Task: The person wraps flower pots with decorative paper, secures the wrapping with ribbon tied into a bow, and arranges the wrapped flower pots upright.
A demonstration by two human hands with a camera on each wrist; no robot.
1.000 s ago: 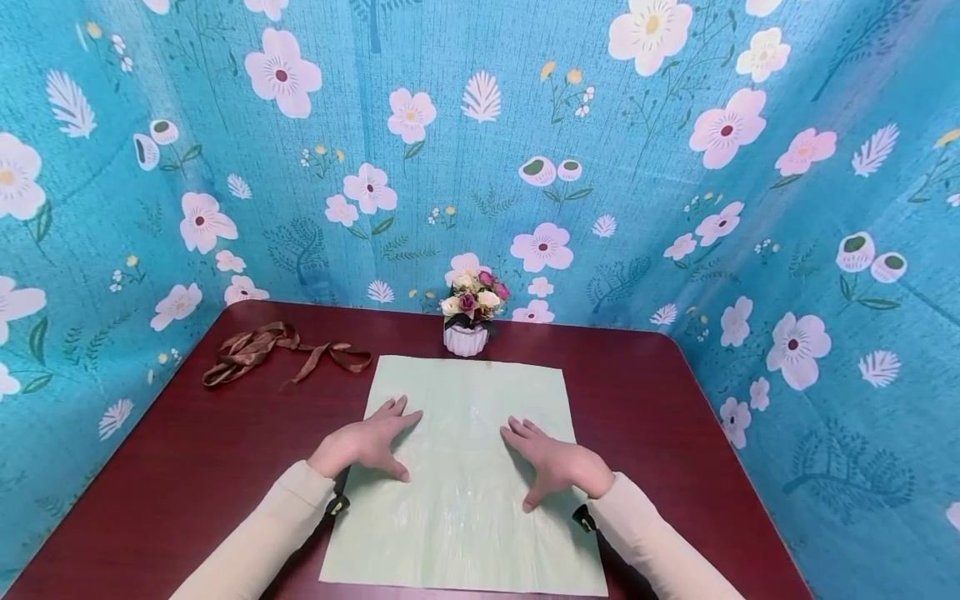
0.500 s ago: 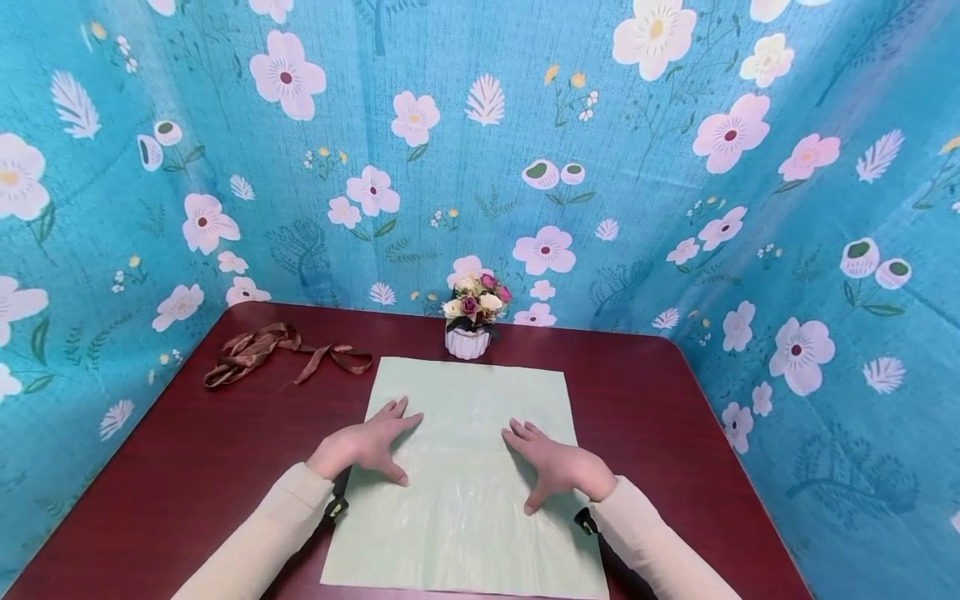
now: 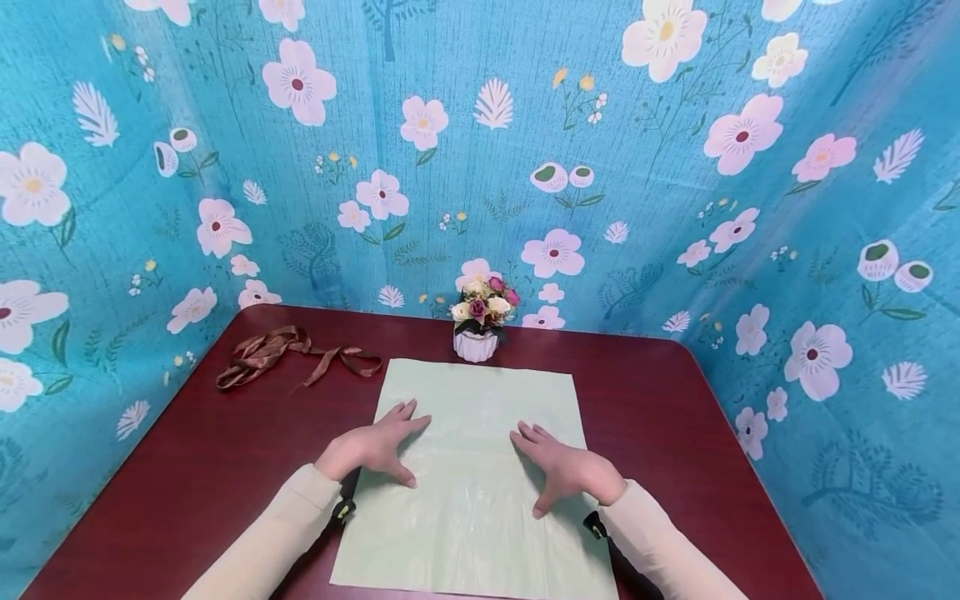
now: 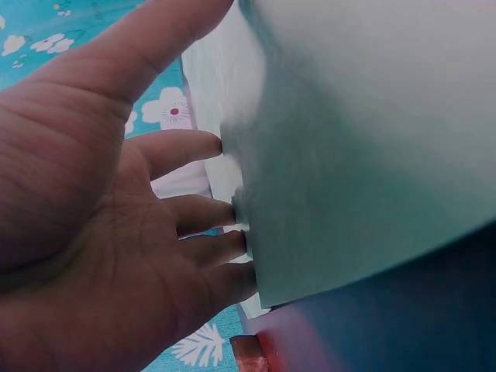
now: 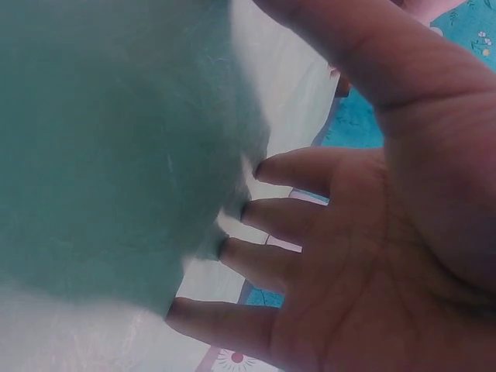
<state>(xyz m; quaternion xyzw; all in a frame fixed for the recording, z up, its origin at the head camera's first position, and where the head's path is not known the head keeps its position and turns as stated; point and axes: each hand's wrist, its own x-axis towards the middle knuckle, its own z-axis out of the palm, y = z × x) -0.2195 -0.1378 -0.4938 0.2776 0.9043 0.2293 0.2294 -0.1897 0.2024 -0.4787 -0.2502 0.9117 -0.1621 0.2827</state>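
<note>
A pale green, slightly glossy sheet [image 3: 480,500] lies flat on the dark red table, faint creases running across it. On its left part rests my left hand [image 3: 378,446], fingers spread and fingertips touching the surface. My right hand [image 3: 566,468] rests the same way on the right part, thumb apart from the fingers. Both wrist views show the fingertips of the left hand [image 4: 147,209] and the right hand [image 5: 325,232] meeting the sheet, palms raised off it. Neither hand grips anything.
A white pot of artificial flowers [image 3: 477,343] stands just behind the sheet's far edge. At the far left of the table [image 3: 262,442] lies a loosely bundled brown ribbon [image 3: 264,353]. A blue flowered curtain [image 3: 450,167] hangs behind and along both sides.
The head view has shifted a little, so the whole scene sits slightly farther right. Both hands keep their places on the sheet.
</note>
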